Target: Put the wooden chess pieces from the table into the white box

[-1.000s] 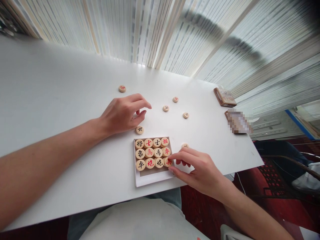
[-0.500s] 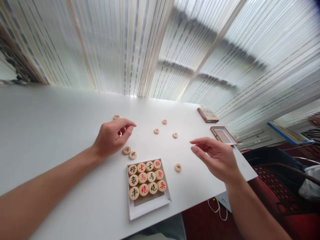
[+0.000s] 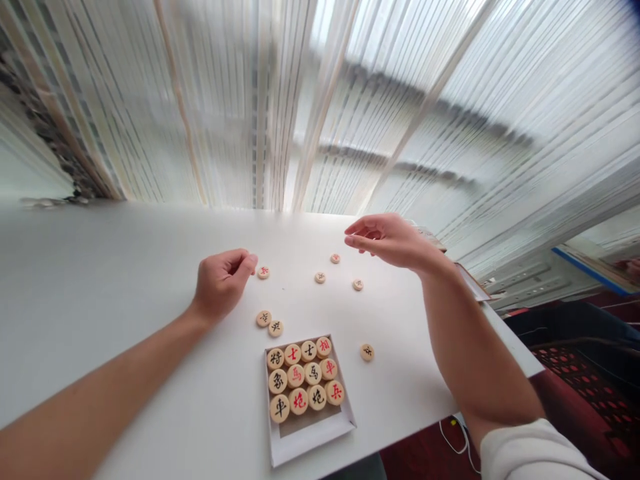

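My left hand (image 3: 225, 283) is closed, thumb pressed to curled fingers, low over the white table. Any object inside is hidden from me. Right by its fingertips is a red-marked xiangqi piece (image 3: 263, 272), face up. My right hand (image 3: 383, 240) reaches over the far side of the table, thumb and fingers apart with nothing seen between them. To its left, another small red-marked piece (image 3: 335, 258) lies nearby. Close to me stands a shallow white box (image 3: 313, 445) holding rows of red and black xiangqi pieces (image 3: 296, 375).
Two dark-marked pieces (image 3: 270, 323) lie touching behind the box. More loose pieces (image 3: 320, 277) are scattered beyond, and one (image 3: 367, 352) sits to the box's right. A box lid (image 3: 473, 283) is partly behind my right arm. String curtains (image 3: 225, 133) hang along the far edge.
My right hand has moved forward and left across the table. My left hand has closed, and a red-marked piece now shows at its fingertips. The view has shifted slightly.
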{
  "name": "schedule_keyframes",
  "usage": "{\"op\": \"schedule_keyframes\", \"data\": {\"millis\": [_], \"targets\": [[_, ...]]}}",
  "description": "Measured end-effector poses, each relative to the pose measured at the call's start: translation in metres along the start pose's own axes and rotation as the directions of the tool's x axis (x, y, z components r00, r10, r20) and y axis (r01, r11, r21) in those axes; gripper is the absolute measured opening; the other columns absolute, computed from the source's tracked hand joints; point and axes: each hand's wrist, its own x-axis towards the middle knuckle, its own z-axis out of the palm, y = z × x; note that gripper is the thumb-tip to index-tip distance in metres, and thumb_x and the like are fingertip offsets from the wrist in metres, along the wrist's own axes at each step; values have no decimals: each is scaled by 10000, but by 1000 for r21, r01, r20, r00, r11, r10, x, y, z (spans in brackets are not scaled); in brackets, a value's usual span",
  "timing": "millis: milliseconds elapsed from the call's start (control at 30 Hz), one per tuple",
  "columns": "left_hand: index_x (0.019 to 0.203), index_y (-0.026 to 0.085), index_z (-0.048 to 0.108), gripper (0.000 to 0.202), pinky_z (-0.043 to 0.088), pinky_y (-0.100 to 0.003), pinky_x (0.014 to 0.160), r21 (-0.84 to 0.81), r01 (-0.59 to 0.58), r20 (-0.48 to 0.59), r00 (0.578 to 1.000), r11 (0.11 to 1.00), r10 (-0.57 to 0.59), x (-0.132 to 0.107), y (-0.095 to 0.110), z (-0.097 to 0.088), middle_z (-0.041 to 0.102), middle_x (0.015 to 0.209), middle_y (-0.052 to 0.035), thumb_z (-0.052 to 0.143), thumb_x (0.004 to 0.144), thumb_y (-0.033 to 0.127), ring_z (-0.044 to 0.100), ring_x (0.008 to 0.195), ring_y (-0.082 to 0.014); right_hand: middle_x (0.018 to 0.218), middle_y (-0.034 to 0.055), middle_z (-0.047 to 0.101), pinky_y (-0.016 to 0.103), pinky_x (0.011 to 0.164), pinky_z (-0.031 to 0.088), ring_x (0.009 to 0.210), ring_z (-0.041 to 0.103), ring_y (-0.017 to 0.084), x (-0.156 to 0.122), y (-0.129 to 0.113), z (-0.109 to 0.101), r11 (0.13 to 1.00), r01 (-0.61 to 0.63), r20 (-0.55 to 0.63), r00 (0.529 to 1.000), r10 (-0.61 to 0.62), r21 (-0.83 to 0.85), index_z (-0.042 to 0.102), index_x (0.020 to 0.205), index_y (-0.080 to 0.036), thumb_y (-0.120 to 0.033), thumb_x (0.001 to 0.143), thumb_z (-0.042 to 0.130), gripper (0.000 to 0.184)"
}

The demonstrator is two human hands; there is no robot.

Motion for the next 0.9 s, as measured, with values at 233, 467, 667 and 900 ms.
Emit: {"op": "schedule_keyframes", "data": {"millis": [233, 467, 667, 900], "targets": [[500, 191, 311, 502, 215, -254, 456, -15, -43, 3, 999, 999, 43, -2, 6, 3, 282, 492, 36, 607, 889, 303, 268, 491, -78, 966, 87, 803, 301, 677, 580, 818, 746, 192, 20, 10, 35, 975, 113, 321, 946, -48, -189, 806, 1104, -177, -380, 888, 803, 297], [508, 196, 317, 455, 217, -243, 461, -44, -26, 7, 1000, 999, 26, -1, 5, 7, 309, 492, 34, 595, 859, 280, 279, 495, -69, 947, 66, 775, 282, 608, 570, 769, 732, 187, 21, 27, 63, 954, 240, 412, 899, -149, -178, 827, 1060, -226, -216, 856, 776, 210], [504, 200, 318, 450, 202, -251, 463, -55, -43, 9, 999, 998, 44, -2, 3, 10, 302, 478, 36, 598, 851, 261, 266, 488, -72, 728, 29, 720, 247, 379, 364, 474, 535, 105, 21, 29, 69, 992, 58, 415, 910, -5, -114, 729, 869, -199, -270, 820, 820, 125], [472, 193, 366, 462, 325, -246, 524, 11, -147, 44, 988, 989, 147, -4, 9, 11, 324, 447, 50, 612, 855, 274, 311, 478, -66, 697, 34, 700, 288, 563, 492, 651, 645, 162, 16, 9, 73, 995, 26, 384, 922, -59, 92, 766, 921, -164, -282, 821, 824, 165]]}}
